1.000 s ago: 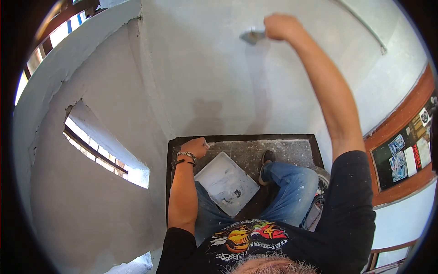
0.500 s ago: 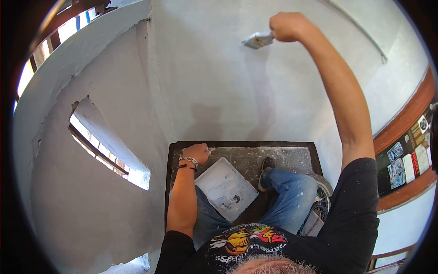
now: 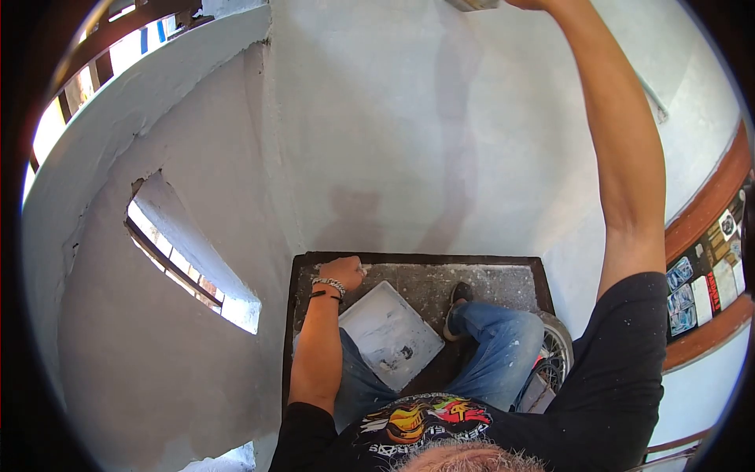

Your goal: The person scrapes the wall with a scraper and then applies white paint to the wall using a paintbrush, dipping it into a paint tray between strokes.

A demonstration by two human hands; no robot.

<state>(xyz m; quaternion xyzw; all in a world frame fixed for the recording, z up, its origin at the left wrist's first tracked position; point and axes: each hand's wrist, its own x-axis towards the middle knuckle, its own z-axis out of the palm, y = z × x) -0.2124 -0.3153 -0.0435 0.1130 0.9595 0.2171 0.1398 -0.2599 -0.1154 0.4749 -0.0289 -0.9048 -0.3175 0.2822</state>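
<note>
High on the pale wall [image 3: 377, 118], my right hand [image 3: 531, 4] is wrapped round a wide paintbrush [image 3: 473, 4], both partly cut off by the top edge of the view. The arm is stretched upward and casts a shadow on the wall. My left hand [image 3: 344, 272], with a bracelet at the wrist, is closed near the upper left side of a square white tray [image 3: 393, 334]. Whatever its fingers hold, if anything, is hidden. White paint and a dark patch show on the tray, which lies between my legs.
Below is a paint-spattered floor [image 3: 503, 283] with a dark border. A spoked wheel [image 3: 557, 346] stands beside my knee at the right. The left wall has a slot-like opening [image 3: 193, 263]. A brown-framed panel with stickers [image 3: 708, 275] is at the far right.
My right hand and the brush have moved up the wall, to the top edge of the view. The left hand still lies beside the tray; the whole scene sits slightly lower in view.
</note>
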